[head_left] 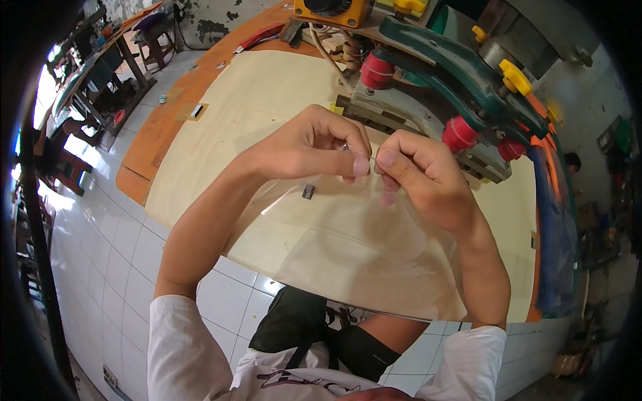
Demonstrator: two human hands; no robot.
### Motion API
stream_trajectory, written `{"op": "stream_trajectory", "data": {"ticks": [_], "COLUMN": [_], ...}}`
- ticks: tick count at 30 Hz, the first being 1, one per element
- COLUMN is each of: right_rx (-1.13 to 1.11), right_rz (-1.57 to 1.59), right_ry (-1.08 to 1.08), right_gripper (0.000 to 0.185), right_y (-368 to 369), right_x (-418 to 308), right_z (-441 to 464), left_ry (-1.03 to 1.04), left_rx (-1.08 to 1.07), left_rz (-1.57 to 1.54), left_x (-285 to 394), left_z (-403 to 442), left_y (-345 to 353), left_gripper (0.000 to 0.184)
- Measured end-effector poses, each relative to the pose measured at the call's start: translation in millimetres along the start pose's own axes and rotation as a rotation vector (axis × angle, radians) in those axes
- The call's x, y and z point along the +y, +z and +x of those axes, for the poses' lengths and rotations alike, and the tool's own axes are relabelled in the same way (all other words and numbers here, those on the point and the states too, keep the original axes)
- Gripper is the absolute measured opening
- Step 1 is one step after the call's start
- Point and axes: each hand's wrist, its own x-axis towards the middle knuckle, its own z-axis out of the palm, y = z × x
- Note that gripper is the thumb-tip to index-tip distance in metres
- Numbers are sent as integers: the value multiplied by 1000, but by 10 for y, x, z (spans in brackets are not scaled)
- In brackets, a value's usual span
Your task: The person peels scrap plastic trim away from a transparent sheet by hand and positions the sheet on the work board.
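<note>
A large clear plastic sheet [361,260] spreads below my hands and hangs over the table's near edge. My left hand [317,146] is closed in a pinch, thumb against fingertips, at the sheet's upper part. Close beside it on the right, my right hand [428,175] pinches the sheet too, its fingertips showing through the film. Between the two thumbs a thin pale strip or edge shows, too small to make out. A small dark grey piece [307,192] lies just below my left hand.
A green and grey machine [461,80] with red cylinders [460,134] and yellow knobs [515,77] stands at the table's back right. Cream sheeting [267,87] covers much of the orange tabletop [144,157]. A red-handled tool [261,37] lies behind. Part of another person [572,162] shows far right.
</note>
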Motion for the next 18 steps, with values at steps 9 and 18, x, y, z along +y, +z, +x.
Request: {"op": "stream_trajectory", "data": {"ticks": [9, 18], "right_rx": [15, 21], "right_rz": [-13, -14], "right_ry": [-21, -58], "right_gripper": [23, 24], "right_y": [-8, 8], "right_x": [-22, -40], "right_z": [-10, -18], "left_ry": [157, 81], "left_rx": [-25, -19], "left_rz": [-98, -139], "left_x": [-85, -56], "left_z": [17, 1], "left_y": [-92, -84], "left_gripper": [33, 65]}}
